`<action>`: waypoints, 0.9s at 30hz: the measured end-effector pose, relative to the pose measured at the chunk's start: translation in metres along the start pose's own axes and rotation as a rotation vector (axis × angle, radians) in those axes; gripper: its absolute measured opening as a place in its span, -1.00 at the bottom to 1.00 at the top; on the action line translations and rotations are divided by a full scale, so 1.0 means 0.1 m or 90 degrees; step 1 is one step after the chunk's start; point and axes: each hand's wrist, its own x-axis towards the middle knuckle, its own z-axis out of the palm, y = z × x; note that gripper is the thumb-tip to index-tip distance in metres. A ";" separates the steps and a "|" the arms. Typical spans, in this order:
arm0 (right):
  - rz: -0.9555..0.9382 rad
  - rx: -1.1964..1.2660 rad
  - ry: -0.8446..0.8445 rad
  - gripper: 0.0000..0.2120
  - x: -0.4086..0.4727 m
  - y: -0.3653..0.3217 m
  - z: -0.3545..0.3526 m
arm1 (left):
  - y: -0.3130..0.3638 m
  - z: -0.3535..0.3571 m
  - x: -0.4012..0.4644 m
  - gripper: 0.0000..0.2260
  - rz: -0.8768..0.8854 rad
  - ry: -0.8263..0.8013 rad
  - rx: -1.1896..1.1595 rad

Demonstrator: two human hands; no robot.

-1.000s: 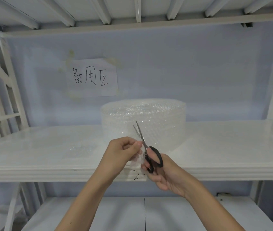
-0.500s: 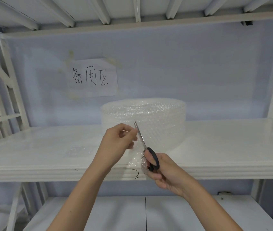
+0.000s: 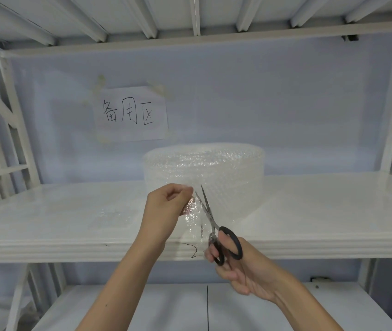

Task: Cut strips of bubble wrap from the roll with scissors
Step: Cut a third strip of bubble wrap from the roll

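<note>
A clear bubble wrap roll (image 3: 216, 170) stands on end in the middle of the white shelf (image 3: 309, 211). Its loose end (image 3: 193, 222) hangs forward over the shelf's front edge. My left hand (image 3: 166, 206) pinches the top left of that loose end between thumb and fingers. My right hand (image 3: 240, 266) grips the black-handled scissors (image 3: 216, 228). Their blades point up and are slightly parted around the wrap, just right of my left fingertips.
A paper sign (image 3: 131, 113) with handwriting is taped to the back wall. Cut pieces of bubble wrap (image 3: 111, 217) lie flat on the shelf to the left. White rack uprights (image 3: 11, 130) stand at both sides, with a lower shelf (image 3: 166, 306) beneath.
My left hand has risen along the loose end, keeping its pinch. The scissors have moved up the wrap and their blades now stand slightly apart.
</note>
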 end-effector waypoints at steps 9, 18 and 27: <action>-0.002 -0.006 0.011 -0.55 -0.03 -0.07 -0.01 | -0.01 0.00 -0.06 -0.88 -0.015 -0.041 -0.012; 0.057 -0.049 -0.039 -0.44 -0.05 -0.01 -0.03 | 0.02 -0.05 -0.06 -0.86 -0.036 -0.031 -0.091; 0.020 -0.022 -0.029 -0.53 0.06 -0.15 0.00 | 0.04 -0.03 -0.14 -0.87 -0.044 -0.098 -0.038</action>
